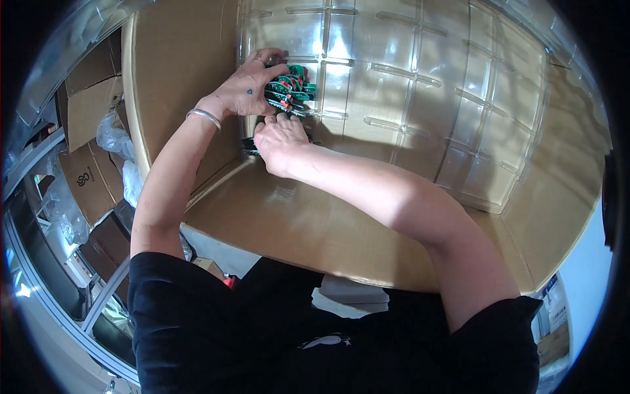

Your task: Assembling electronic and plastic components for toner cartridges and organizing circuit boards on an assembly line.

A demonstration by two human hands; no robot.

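Note:
Green circuit boards [289, 87] with red and black parts stand packed together in the left column of a clear plastic tray [403, 75]. My left hand [246, 88] is wrapped round this bunch, with fingers at its far end and the thumb along its near side. Just nearer to me, my right hand [283, 138] has its fingers curled in against the near edge of the bunch; what those fingers hold is hidden. A dark board edge [249, 146] shows beside the right hand, in the tray's near left corner.
The tray lies inside a large open cardboard box [315, 226], whose walls rise on the left, right and near sides. Ridges divide the tray into compartments. Left of the box, flattened cartons [92, 180] and clear plastic bags [65, 200] lie by a metal frame [105, 292].

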